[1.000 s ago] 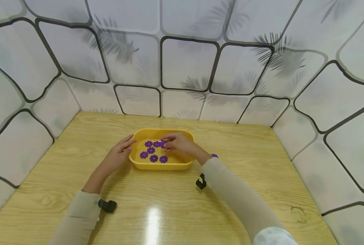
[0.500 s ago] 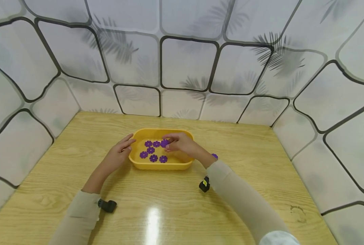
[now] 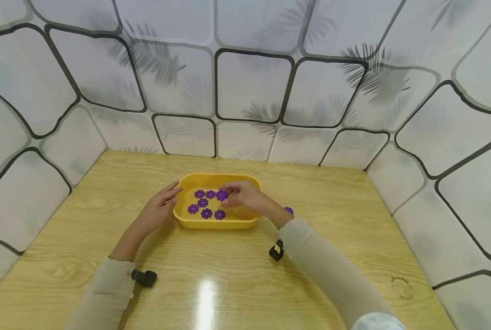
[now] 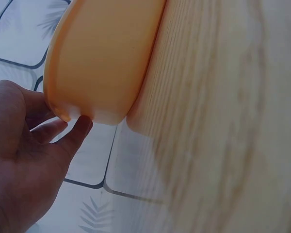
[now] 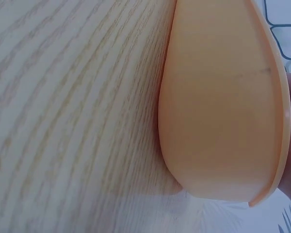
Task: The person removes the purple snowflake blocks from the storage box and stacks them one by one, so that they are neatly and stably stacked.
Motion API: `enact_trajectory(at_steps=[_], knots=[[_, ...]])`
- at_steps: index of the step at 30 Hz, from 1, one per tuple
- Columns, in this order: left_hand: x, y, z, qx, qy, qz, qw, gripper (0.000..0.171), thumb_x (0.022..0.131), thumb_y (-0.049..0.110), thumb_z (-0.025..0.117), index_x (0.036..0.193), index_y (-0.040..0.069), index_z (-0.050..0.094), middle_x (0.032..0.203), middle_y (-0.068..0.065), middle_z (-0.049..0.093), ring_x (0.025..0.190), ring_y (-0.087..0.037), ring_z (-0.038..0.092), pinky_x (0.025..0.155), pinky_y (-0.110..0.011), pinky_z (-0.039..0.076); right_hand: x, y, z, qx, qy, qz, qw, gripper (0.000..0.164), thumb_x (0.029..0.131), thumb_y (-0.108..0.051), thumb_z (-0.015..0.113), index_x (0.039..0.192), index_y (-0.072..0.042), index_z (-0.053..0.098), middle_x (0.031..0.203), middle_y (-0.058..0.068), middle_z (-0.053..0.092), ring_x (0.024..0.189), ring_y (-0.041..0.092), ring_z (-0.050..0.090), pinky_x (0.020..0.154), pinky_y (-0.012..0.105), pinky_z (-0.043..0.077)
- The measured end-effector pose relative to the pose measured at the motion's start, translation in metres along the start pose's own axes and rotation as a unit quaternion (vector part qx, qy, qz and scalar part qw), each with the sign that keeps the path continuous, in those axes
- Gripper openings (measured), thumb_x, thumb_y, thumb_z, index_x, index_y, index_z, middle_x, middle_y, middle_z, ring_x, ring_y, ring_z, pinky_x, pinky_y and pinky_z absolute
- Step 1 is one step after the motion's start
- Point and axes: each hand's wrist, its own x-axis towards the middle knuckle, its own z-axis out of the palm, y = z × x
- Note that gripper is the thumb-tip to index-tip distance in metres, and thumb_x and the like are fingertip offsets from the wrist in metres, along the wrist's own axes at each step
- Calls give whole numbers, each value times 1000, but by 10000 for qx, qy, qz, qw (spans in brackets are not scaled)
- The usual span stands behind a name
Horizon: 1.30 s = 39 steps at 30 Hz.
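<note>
On the table stands a yellow plastic basin point(image 3: 218, 224). My left hand point(image 3: 157, 208) grips its left end; in the left wrist view the thumb point(image 4: 80, 128) presses the outer wall and the other fingers reach the rim. Several purple flower-shaped plastic discs point(image 3: 206, 213) lie flat inside, spread over the basin's left and middle part. My right hand point(image 3: 245, 196) reaches in over the right end, thumb and forefinger at the edges of one purple notched disc point(image 3: 222, 195) at the back of the group. The right wrist view shows mostly the basin's outside wall point(image 5: 218, 107), which hides the fingertips.
Another purple disc point(image 3: 289, 210) lies on the wooden table point(image 3: 237, 275) right of the basin, partly hidden by the right forearm. Patterned white panels point(image 3: 245, 137) enclose the table at the back and sides. Small black cameras point(image 3: 145, 277) sit at both wrists.
The right hand has shifted slightly right with its purple disc, which overlapped its neighbour earlier and now shows apart from it. The left hand stays on the basin.
</note>
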Motion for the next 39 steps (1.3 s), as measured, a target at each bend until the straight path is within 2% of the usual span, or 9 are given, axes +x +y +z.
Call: enact_trajectory(at_steps=[5, 11, 14, 20, 23, 26, 30, 35, 39], knots=[[0, 0, 0, 47, 22, -31, 10000, 43, 109, 6, 37, 151, -5, 41, 168, -16, 19, 153, -42, 20, 117, -57, 33, -2, 3, -1, 42, -83, -154, 9998, 48, 94, 12, 59, 141, 4, 54, 107, 13, 58, 95, 21, 73, 102, 53, 53], [0, -1, -1, 104, 16, 67, 9999, 44, 109, 7, 37, 151, -5, 41, 168, -17, 19, 153, -43, 18, 119, -58, 30, -14, 1, -5, -236, -68, -460, 9986, 50, 95, 6, 61, 144, 5, 50, 114, 24, 61, 108, 42, 68, 103, 56, 52], [-1, -2, -1, 136, 28, 87, 9999, 43, 109, 8, 38, 150, -6, 41, 167, -18, 19, 153, -44, 17, 119, -59, 29, -21, 0, -9, -521, 18, -539, 9972, 50, 96, 1, 64, 145, 3, 50, 119, 27, 62, 111, 45, 66, 102, 56, 52], [-1, -3, 0, 79, 9, 26, 10000, 44, 109, 9, 38, 150, -4, 42, 167, -17, 19, 153, -42, 18, 119, -58, 31, -37, 0, -21, -625, 203, -621, 9959, 48, 97, -4, 65, 143, -1, 54, 123, 19, 63, 111, 44, 65, 102, 57, 52], [0, -3, 0, 97, 18, 39, 9999, 44, 110, 11, 38, 151, -3, 42, 168, -16, 19, 153, -42, 18, 119, -58, 30, -45, -1, -29, -612, 292, -711, 9952, 49, 97, -4, 65, 144, 0, 53, 125, 24, 62, 113, 50, 62, 100, 57, 53], [0, -4, 0, 118, 34, 62, 9999, 44, 110, 13, 38, 151, -3, 42, 168, -16, 20, 153, -42, 18, 120, -59, 29, -52, 0, -37, -691, 462, -769, 9936, 48, 97, -6, 66, 143, 1, 54, 124, 28, 62, 111, 52, 61, 95, 51, 58], [0, -4, 0, 44, 10, 68, 10000, 44, 110, 12, 38, 151, -4, 41, 168, -16, 19, 153, -42, 18, 119, -58, 30, -64, 3, -48, -950, 698, -804, 9898, 47, 96, -10, 68, 141, -1, 56, 121, 24, 66, 105, 47, 65, 89, 48, 61], [1, -3, 0, -51, -17, 71, 10000, 44, 110, 12, 37, 151, -4, 41, 168, -16, 18, 153, -42, 18, 119, -58, 31, -79, 6, -61, -1202, 992, -822, 9843, 48, 95, -12, 70, 141, -4, 58, 120, 20, 69, 96, 37, 69, 89, 58, 58], [1, -3, 0, -19, -16, 37, 10000, 44, 110, 12, 37, 151, -3, 41, 168, -16, 18, 154, -42, 17, 120, -58, 29, -90, 9, -72, -1317, 1194, -727, 9814, 50, 95, -13, 70, 142, -4, 56, 118, 18, 69, 93, 39, 68, 89, 63, 56]])
